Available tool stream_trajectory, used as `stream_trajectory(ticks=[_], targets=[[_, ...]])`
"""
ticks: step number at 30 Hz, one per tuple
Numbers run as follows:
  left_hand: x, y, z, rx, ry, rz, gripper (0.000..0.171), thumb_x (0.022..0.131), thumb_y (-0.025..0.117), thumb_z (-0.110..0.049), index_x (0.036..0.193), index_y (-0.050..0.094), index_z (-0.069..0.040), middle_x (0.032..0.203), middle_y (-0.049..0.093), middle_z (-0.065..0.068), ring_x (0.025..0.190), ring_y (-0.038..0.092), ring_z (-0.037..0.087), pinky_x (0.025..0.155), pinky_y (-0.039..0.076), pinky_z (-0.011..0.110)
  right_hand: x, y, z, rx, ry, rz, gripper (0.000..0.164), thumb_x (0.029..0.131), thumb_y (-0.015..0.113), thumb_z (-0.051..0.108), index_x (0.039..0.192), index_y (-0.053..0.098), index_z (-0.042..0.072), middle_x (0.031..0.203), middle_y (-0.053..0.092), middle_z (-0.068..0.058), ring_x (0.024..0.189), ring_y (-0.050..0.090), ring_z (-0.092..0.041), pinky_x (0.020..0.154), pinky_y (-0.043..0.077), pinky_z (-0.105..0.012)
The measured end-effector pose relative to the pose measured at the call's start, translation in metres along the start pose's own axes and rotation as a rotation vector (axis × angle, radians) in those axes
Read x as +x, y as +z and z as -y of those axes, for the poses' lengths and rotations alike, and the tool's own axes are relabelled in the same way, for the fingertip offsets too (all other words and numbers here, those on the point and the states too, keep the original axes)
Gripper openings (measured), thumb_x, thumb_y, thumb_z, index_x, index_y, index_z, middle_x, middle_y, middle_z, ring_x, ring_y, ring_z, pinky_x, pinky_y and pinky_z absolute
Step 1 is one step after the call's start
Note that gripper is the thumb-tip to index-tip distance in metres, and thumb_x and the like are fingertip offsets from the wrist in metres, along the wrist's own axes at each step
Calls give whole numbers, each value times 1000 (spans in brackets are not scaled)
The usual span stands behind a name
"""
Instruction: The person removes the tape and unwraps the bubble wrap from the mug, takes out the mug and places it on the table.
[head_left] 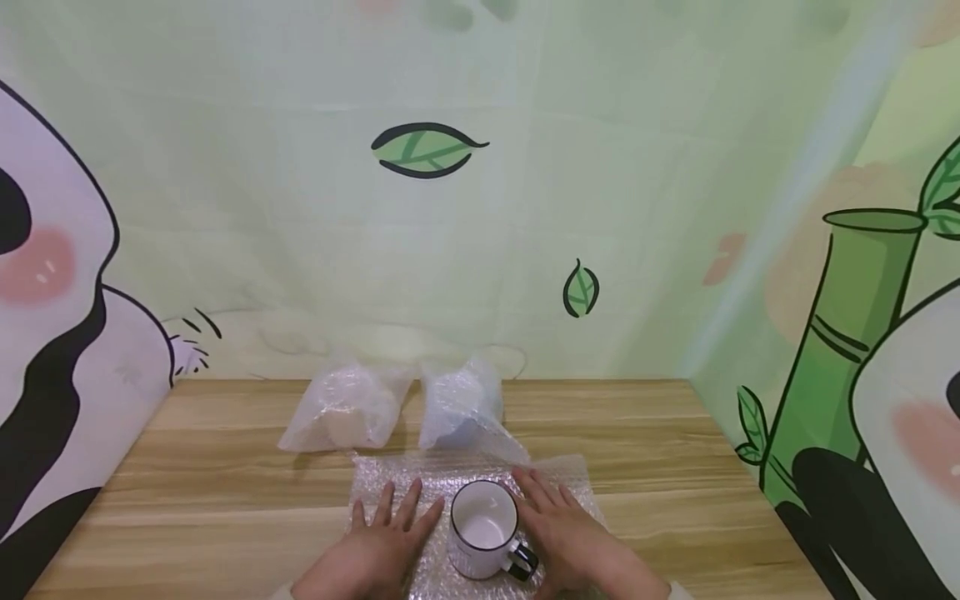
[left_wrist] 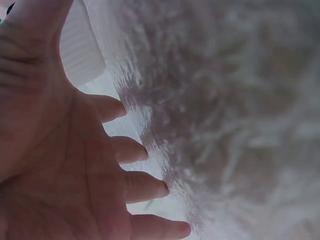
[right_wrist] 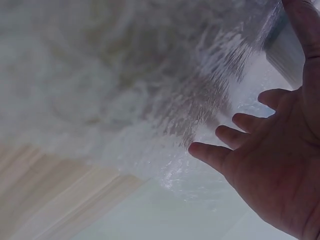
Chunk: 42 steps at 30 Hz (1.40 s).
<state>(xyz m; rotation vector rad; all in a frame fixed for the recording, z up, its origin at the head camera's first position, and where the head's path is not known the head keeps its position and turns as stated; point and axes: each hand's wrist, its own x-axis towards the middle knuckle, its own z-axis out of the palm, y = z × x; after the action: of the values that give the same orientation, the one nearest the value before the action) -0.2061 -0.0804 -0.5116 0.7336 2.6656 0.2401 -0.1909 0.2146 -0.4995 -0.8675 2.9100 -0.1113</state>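
Observation:
A white mug (head_left: 474, 560) with a dark rim and a dark handle stands upright on a sheet of bubble wrap (head_left: 442, 467), its handle toward the lower right. On the mug's left, my left hand (head_left: 375, 546) lies with spread, straight fingers whose tips touch the bubble wrap. My right hand (head_left: 562, 533) is on the other side, close to the handle, fingers extended over the wrap. Both wrist views show the fingertips at the surface of the wrap (left_wrist: 240, 125). Neither hand holds the mug.
Two bundles wrapped in translucent bubble wrap, a left one (head_left: 348, 408) and a right one (head_left: 461, 404), sit at the back of the wooden table (head_left: 225, 467). Behind them hangs a printed cloth backdrop (head_left: 480, 250) with leaves, bamboo and pandas.

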Motion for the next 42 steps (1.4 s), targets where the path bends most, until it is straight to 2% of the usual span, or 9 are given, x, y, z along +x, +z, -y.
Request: stream_trajectory(ticks=[2, 7, 15, 18, 24, 30, 35, 42], targets=[[-3, -1, -3, 7, -17, -24, 135, 56, 91, -66, 165, 24, -24, 172, 15, 21, 155, 15, 56, 113, 13, 85, 1, 2, 0, 8, 14, 19, 146, 44, 101, 54, 163, 28, 11, 170, 23, -20, 155, 27, -45, 117, 35, -67], [-5, 0, -5, 11, -24, -25, 133, 56, 90, -68, 164, 27, -22, 172, 17, 20, 155, 15, 56, 113, 16, 85, 3, 8, -4, 72, 68, 55, 151, 41, 103, 52, 164, 24, 15, 170, 20, -21, 153, 25, -53, 112, 34, -75], [12, 31, 15, -8, 7, -4, 136, 58, 84, -77, 166, 16, -33, 174, 10, 18, 156, 8, 57, 108, 13, 89, 0, 14, -6, 137, 132, 75, 151, 40, 103, 49, 164, 23, 18, 168, 21, -27, 150, 21, -61, 114, 28, -77], [14, 36, 17, -7, 7, -11, 137, 56, 85, -78, 166, 17, -33, 174, 10, 19, 155, 8, 57, 108, 12, 89, 1, 14, -7, 142, 166, 97, 152, 39, 103, 50, 165, 22, 20, 169, 17, -27, 151, 17, -61, 115, 24, -79], [4, 19, 6, -2, -24, 22, 137, 57, 88, -73, 166, 18, -29, 173, 10, 21, 156, 7, 56, 110, 14, 87, 1, 13, -5, 115, 205, 131, 152, 40, 102, 54, 165, 21, 21, 170, 14, -26, 152, 15, -61, 114, 23, -80], [-3, 7, -2, 20, -9, 26, 135, 59, 94, -61, 166, 19, -26, 172, 11, 23, 154, 10, 59, 108, 16, 88, 1, 10, -5, 91, 200, 137, 153, 40, 102, 57, 164, 21, 20, 169, 15, -27, 152, 16, -61, 114, 24, -80], [-6, -2, -10, 49, -20, 8, 138, 53, 99, -51, 165, 23, -24, 172, 14, 22, 154, 12, 59, 107, 21, 87, 2, 8, -6, 81, 195, 142, 153, 39, 101, 59, 165, 21, 21, 169, 16, -27, 151, 17, -61, 114, 25, -80], [-4, -9, -11, 58, -17, 16, 145, 46, 102, -47, 165, 23, -22, 172, 14, 23, 153, 13, 60, 106, 24, 87, 6, 3, -9, 108, 201, 158, 157, 36, 100, 63, 166, 20, 23, 170, 13, -26, 152, 13, -61, 116, 22, -78]])
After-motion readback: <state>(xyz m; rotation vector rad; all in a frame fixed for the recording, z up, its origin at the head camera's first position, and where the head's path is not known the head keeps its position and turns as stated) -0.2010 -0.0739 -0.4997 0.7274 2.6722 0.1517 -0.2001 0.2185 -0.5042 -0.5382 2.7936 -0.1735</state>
